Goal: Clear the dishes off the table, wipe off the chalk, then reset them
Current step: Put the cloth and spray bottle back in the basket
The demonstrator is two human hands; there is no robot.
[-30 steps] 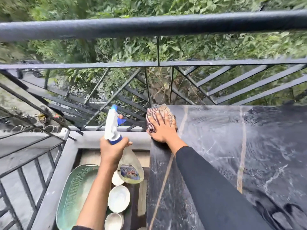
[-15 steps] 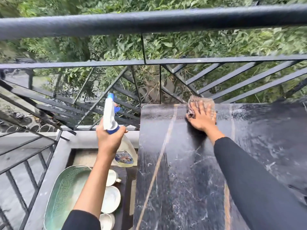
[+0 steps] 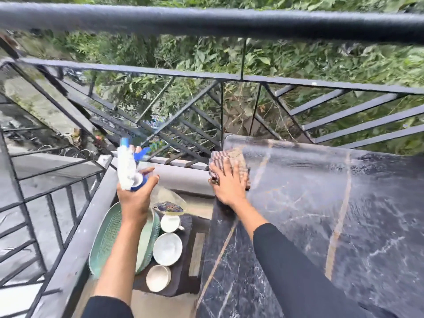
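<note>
A black marble table [image 3: 321,226] fills the right half of the view, its top wet and streaked. My right hand [image 3: 227,182] presses flat on a checked cloth [image 3: 231,157] at the table's far left corner. My left hand [image 3: 135,196] grips the neck of a spray bottle [image 3: 127,166] with a white and blue head, held in the air left of the table. Below it on the floor lie a green oval tray [image 3: 107,235], a white cup [image 3: 169,222] and two white bowls [image 3: 167,249], [image 3: 158,277].
A black metal railing [image 3: 206,21] runs across the top and down the left side, close behind the table. A grey concrete ledge [image 3: 75,244] borders the floor at the left. Green foliage lies beyond the railing.
My right hand slid the cloth leftward along the far edge to the table's left corner. The left hand kept the spray bottle raised beside the table, tilting it slightly.
</note>
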